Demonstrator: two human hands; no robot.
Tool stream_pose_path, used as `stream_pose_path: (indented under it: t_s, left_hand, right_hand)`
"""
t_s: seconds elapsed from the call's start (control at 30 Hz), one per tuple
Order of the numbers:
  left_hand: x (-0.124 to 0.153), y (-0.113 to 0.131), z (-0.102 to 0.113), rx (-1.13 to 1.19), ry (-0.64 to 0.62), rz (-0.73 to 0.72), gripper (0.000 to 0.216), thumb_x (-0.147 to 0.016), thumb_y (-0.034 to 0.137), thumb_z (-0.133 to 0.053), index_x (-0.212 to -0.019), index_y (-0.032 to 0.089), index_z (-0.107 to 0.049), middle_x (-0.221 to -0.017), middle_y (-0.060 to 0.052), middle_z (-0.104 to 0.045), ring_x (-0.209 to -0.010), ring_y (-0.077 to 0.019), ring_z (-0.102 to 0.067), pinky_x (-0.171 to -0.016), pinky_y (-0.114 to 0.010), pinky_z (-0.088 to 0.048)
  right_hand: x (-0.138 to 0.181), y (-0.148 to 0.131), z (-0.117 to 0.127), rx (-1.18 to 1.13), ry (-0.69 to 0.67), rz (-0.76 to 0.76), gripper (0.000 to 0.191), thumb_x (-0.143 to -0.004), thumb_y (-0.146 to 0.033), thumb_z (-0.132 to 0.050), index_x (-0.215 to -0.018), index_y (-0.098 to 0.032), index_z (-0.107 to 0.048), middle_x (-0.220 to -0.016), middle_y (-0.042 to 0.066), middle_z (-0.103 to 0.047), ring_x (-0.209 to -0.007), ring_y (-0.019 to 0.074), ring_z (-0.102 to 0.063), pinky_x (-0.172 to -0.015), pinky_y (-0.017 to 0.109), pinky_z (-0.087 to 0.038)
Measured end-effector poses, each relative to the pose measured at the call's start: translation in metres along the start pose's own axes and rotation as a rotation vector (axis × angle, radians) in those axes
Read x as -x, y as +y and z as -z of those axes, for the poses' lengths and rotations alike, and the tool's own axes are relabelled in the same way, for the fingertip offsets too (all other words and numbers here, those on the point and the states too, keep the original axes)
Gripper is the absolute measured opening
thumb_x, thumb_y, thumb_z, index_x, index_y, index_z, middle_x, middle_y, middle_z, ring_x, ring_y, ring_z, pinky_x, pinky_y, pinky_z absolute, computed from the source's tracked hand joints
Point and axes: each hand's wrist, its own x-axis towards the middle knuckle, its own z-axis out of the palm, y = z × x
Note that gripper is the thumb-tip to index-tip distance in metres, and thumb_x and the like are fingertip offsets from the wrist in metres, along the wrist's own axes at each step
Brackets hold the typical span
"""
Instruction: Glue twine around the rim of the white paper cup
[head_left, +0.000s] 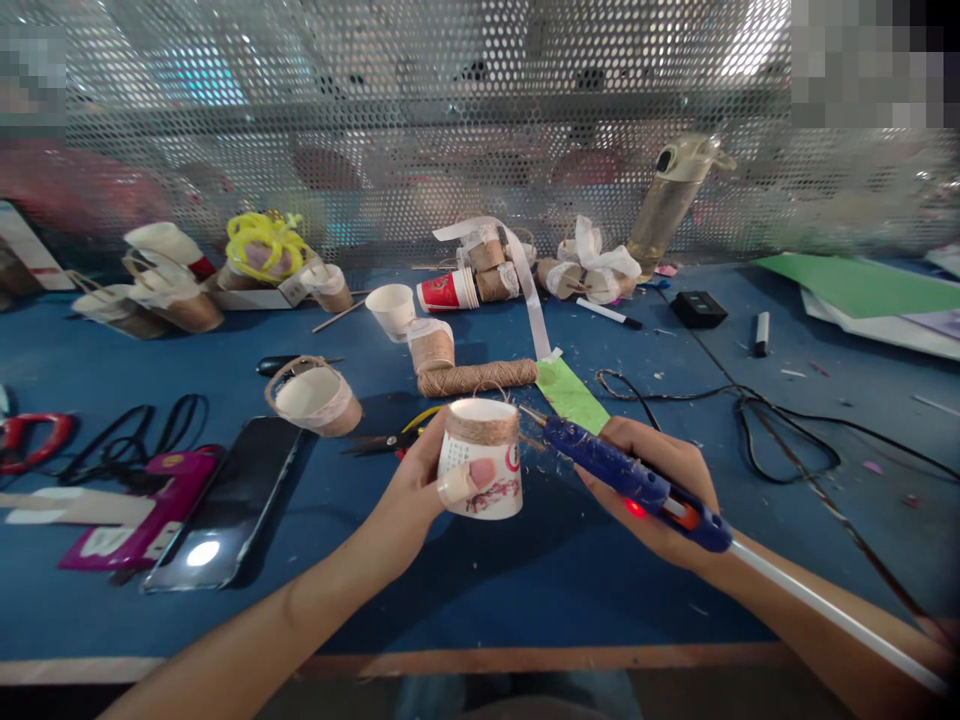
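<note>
**Twine-Banded Cup Held at Glue Gun Tip**

A paper cup [484,470], banded with twine at its rim, is held above the blue bench [525,590] by the left hand [416,490], grip closed around it. A blue glue gun [622,478] is clasped in the right hand [664,500], grip closed, its nozzle pointed at the twine band.

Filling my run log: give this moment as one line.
left hand: holds twine-wrapped paper cup | right hand: grips blue glue gun, nozzle at twine band

Blue worktable [480,590] with wooden front edge, perforated metal screen [420,110] behind, bright light through it.
</note>
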Motion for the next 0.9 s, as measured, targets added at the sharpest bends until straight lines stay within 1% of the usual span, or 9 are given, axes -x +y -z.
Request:
stream_pose_path:
  t_s: [0.1,0.23,0.43,0.67,0.9]
  left_hand:
    - [-0.0004,0.0008,-0.0013,0.0,-0.006,-0.008,0.04,-0.071,0.034,-0.078,-0.11,0.029,-0.068,-0.105,-0.003,-0.073,-0.096,-0.0253,-0.065,-0.078,-0.03,-0.052]
    - [-0.0012,0.0013,-0.0014,-0.006,-0.015,-0.016,0.039,-0.072,0.034,-0.077,-0.109,0.028,-0.068,-0.106,-0.002,-0.072,-0.09,-0.0221,-0.066,-0.079,-0.03,-0.052]
    - [-0.0017,0.0033,-0.003,-0.01,0.001,-0.018,0.037,-0.071,0.034,-0.078,-0.105,0.027,-0.068,-0.096,-0.001,-0.072,-0.085,-0.0201,-0.066,-0.078,-0.029,-0.053]
    - [-0.0028,0.0014,-0.0008,-0.017,-0.028,-0.021,0.036,-0.073,0.033,-0.077,-0.108,0.029,-0.067,-0.102,0.0,-0.072,-0.088,-0.0196,-0.066,-0.08,-0.029,-0.053]
    - [-0.0018,0.0008,0.0012,-0.03,-0.039,-0.027,0.034,-0.075,0.034,-0.076,-0.108,0.03,-0.067,-0.099,0.001,-0.072,-0.087,-0.0183,-0.066,-0.08,-0.028,-0.053]
  right_hand:
    - [-0.0003,0.0001,-0.0002,0.004,0.014,-0.008,0.017,-0.075,-0.011,-0.064,-0.073,-0.02,-0.051,-0.069,-0.002,-0.052,-0.057,0.0116,-0.046,-0.054,0.026,-0.038]
    - [-0.0012,0.0006,-0.0007,-0.009,0.01,0.014,0.017,-0.075,-0.011,-0.064,-0.073,-0.02,-0.05,-0.069,-0.002,-0.051,-0.058,0.0119,-0.046,-0.055,0.026,-0.038]
    - [-0.0024,0.001,-0.0008,-0.033,-0.008,0.066,0.019,-0.074,-0.01,-0.066,-0.076,-0.02,-0.051,-0.072,-0.001,-0.051,-0.061,0.0126,-0.047,-0.058,0.026,-0.039]
    - [-0.0029,0.0003,0.0005,-0.038,-0.026,0.07,0.02,-0.074,-0.008,-0.066,-0.077,-0.02,-0.051,-0.073,-0.001,-0.051,-0.061,0.0123,-0.047,-0.057,0.026,-0.038]
    - [-0.002,0.0012,0.0002,-0.051,-0.013,0.072,0.02,-0.073,-0.008,-0.067,-0.076,-0.02,-0.051,-0.072,-0.001,-0.051,-0.062,0.0126,-0.048,-0.058,0.026,-0.039]
